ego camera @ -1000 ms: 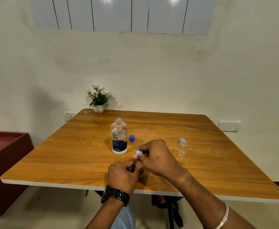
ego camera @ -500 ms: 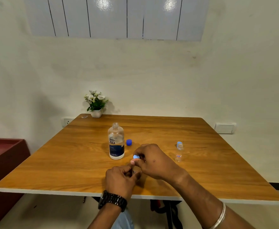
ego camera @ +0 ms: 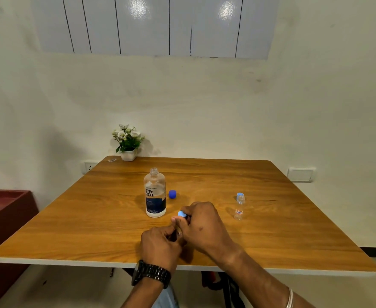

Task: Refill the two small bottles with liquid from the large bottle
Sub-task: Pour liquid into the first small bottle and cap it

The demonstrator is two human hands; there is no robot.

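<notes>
The large clear bottle (ego camera: 155, 194) with a dark blue label stands uncapped at the table's middle. Its dark blue cap (ego camera: 172, 194) lies just to its right. My left hand (ego camera: 160, 247) grips a small bottle (ego camera: 179, 232) near the front edge; the bottle is almost wholly hidden by my fingers. My right hand (ego camera: 201, 226) pinches that bottle's light blue cap (ego camera: 182, 214) at its top. A second small clear bottle (ego camera: 239, 206) with a light blue cap stands alone to the right.
The wooden table (ego camera: 93, 218) has a white edge close to me. A small potted plant (ego camera: 128, 142) stands at the back left corner. A dark red cabinet (ego camera: 4, 218) sits left of the table.
Both hands stay together on the small bottle and its cap, with little movement. The camera tilted up a bit, so everything sits lower in view.
</notes>
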